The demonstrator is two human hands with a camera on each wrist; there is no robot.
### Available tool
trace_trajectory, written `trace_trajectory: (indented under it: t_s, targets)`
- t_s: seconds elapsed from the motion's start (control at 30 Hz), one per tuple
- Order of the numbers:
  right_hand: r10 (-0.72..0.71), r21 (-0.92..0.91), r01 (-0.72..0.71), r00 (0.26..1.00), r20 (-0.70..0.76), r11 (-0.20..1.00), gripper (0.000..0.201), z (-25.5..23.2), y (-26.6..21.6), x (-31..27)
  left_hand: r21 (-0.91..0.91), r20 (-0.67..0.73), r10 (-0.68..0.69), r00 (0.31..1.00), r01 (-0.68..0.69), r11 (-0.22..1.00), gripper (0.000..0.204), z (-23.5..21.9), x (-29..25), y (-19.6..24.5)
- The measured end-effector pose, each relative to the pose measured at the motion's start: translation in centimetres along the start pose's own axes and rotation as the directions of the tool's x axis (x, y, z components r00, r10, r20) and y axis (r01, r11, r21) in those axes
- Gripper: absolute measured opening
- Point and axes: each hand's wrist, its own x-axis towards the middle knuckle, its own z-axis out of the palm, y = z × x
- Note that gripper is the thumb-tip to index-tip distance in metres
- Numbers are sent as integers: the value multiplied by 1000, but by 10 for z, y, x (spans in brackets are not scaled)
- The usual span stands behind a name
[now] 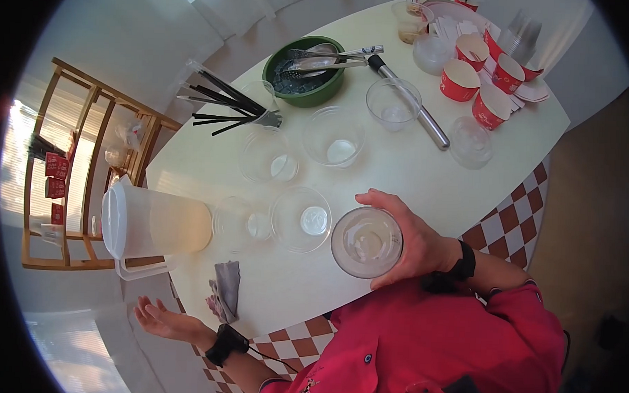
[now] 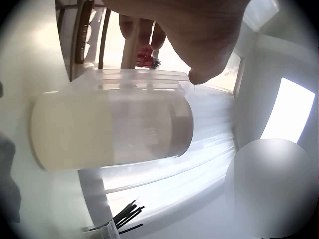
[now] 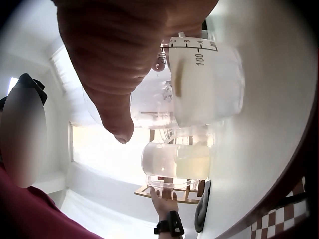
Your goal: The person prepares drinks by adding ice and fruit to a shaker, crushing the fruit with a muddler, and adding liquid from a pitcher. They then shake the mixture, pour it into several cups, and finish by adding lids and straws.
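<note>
My right hand [image 1: 424,240] grips a clear measuring cup [image 1: 366,243] near the table's front edge, fingers and thumb round its side. In the right wrist view the measuring cup [image 3: 209,87] carries printed marks and holds a cloudy, pale liquid. Beyond the table's left edge my left hand [image 1: 170,323] has relaxed fingers and nothing in it. It is nearest to a lidded clear pitcher [image 1: 165,221], part full of pale yellow liquid, whose handle points toward it. Close to the measuring cup stands a clear plastic cup [image 1: 301,220]; several similar cups are grouped behind.
A grey cloth [image 1: 226,290] lies by the front left edge. At the back are a green bowl [image 1: 304,96] with utensils, a bundle of black straws [image 1: 224,100] and a metal rod [image 1: 431,124] with a black end. Red paper cups [image 1: 460,82] stand at the back right.
</note>
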Motion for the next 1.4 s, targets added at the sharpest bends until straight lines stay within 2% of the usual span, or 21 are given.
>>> trace_trajectory:
  t_s: [0.1,0.2,0.23,0.3,0.4,0.5,0.6,0.7,0.8,0.87,0.9,1.0,1.1,1.17,1.2,1.27,1.37,1.4]
  targets:
    - [-70,16,70,998,-4,997,121,-22,0,-12,93,-37,116,993,-112,989,46,-7,-26,35]
    - [15,84,9,959,-283,996,114,-43,9,-14,139,-40,177,983,-170,976,45,-5,-44,59]
    - [83,36,-75,918,-389,997,110,-47,11,-10,159,-2,220,976,-217,963,45,-6,-46,59]
    - [181,-34,-250,781,-598,968,102,-57,7,9,186,74,303,950,-312,932,46,-5,-50,61]
    - [80,-300,-298,817,-570,906,94,-69,17,31,-29,73,266,961,-265,964,48,18,-59,80]
    - [21,-465,-313,846,-532,828,88,-75,37,47,-136,120,302,946,-285,949,49,34,-64,93]
    - [110,-409,-391,820,-561,825,75,-75,41,56,-235,235,419,877,-366,900,49,39,-66,96]
    - [173,-368,-413,827,-535,833,56,-78,46,61,-243,275,423,864,-363,900,49,50,-73,99]
    - [144,-364,-392,822,-551,845,44,-81,52,62,-267,347,429,834,-351,898,50,60,-77,111]
    - [55,-396,-344,809,-585,851,41,-81,60,60,-296,360,446,819,-353,888,45,70,-78,126]
    - [11,-413,-320,801,-598,853,39,-83,60,60,-317,406,471,783,-363,876,42,73,-75,129]
    - [81,-323,-344,784,-615,882,37,-95,41,58,-403,539,529,655,-351,845,37,84,-68,146]
    - [140,-208,-312,803,-579,927,37,-107,8,61,-434,705,594,388,-427,793,47,101,-58,171]
    - [102,-204,-239,850,-517,949,39,-114,-13,63,-478,720,607,336,-393,785,56,119,-59,183]
    - [86,-187,-196,876,-475,963,40,-116,-25,64,-496,723,612,320,-376,783,60,127,-61,189]
    - [64,-158,-130,929,-365,979,42,-114,-56,68,-523,736,584,343,-260,811,69,140,-67,198]
    - [-48,-170,16,981,-187,985,43,-103,-94,75,-563,747,542,384,-68,824,81,156,-77,204]
    - [-40,-176,16,991,-132,984,45,-101,-103,77,-580,749,535,392,-2,814,85,159,-80,205]
